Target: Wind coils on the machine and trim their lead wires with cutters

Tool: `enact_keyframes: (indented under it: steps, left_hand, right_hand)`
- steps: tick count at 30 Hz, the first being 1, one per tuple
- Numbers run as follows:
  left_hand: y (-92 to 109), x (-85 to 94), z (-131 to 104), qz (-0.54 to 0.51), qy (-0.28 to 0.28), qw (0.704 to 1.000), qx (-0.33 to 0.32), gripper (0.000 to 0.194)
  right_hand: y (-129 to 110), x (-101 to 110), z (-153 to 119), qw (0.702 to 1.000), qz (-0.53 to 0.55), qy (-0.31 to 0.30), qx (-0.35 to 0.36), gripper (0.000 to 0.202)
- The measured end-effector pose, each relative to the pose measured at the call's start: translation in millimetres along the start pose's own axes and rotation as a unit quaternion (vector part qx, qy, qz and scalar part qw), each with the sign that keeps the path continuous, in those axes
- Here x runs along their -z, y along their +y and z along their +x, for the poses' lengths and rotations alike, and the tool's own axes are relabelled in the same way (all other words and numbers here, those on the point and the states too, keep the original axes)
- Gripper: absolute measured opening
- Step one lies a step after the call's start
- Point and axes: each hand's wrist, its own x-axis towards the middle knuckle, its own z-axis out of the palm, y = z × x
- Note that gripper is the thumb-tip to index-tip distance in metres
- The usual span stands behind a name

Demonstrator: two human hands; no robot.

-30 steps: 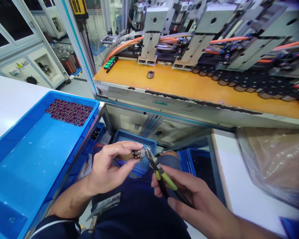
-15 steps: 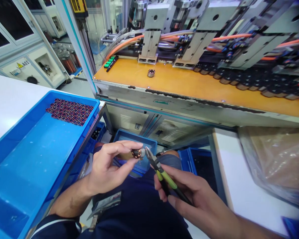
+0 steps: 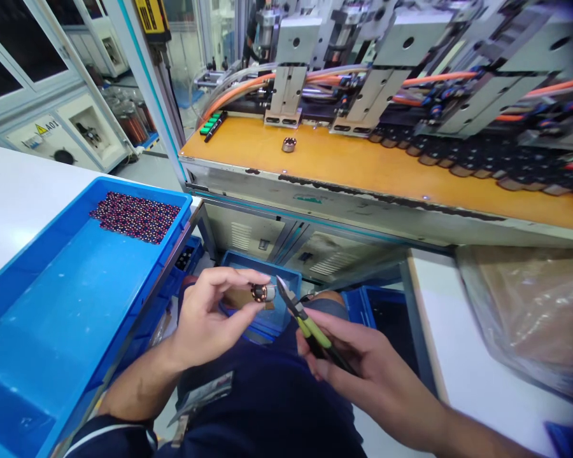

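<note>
Between thumb and fingertips, my left hand point(image 3: 210, 315) grips a small motor stator point(image 3: 262, 293) with copper windings and a grey metal side. My right hand point(image 3: 363, 356) is wrapped round a pair of green-and-black cutting pliers point(image 3: 310, 324). The pliers' jaws point up and left, just right of the stator and apart from it. Whether the jaws are fully closed is hard to make out. Another stator point(image 3: 289, 145) stands alone on the orange bench top point(image 3: 248, 143).
On the left, a blue tray point(image 3: 52, 305) holds many small wound parts point(image 3: 136, 217) packed in its far corner. A row of dark parts point(image 3: 458, 159) lines the bench below the machine. A plastic bag point(image 3: 530, 305) lies at right; a blue bin point(image 3: 293, 278) sits below my hands.
The pliers have drawn slightly away from the stator. A thin wire end that hung below the stator no longer shows. My left hand has barely moved.
</note>
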Motion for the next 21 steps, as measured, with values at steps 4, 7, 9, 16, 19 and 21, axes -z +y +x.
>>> enact_keyframes:
  steps: [4, 7, 9, 16, 19, 21]
  left_hand:
    - [-3.5, 1.5, 5.2, -0.233, -0.01, 0.965, 0.118, 0.049]
    - [-6.3, 3.3, 7.6, -0.381, -0.014, 0.905, 0.19, 0.048]
    - [-7.4, 3.7, 7.3, -0.434, -0.005, 0.874, 0.22, 0.048]
    - [-8.8, 5.4, 1.7, -0.476, 0.024, 0.838, 0.266, 0.044]
    - [-10.3, 7.3, 1.0, -0.478, 0.035, 0.834, 0.274, 0.042]
    - [-11.5, 8.1, 1.0, -0.476, 0.044, 0.832, 0.28, 0.038]
  right_hand:
    - [3.7, 15.9, 4.1, 0.987, -0.132, 0.058, 0.063, 0.042]
    - [-5.0, 50.9, 23.1, 0.912, -0.335, 0.164, 0.169, 0.044]
    - [-14.6, 82.2, 47.0, 0.84, -0.444, 0.244, 0.193, 0.048]
    - [-32.9, 158.2, 141.8, 0.778, -0.525, 0.344, -0.033, 0.052]
    - [-32.4, 164.7, 165.0, 0.772, -0.538, 0.336, -0.049, 0.051]
    - [-31.2, 166.6, 173.9, 0.765, -0.548, 0.334, -0.052, 0.051]
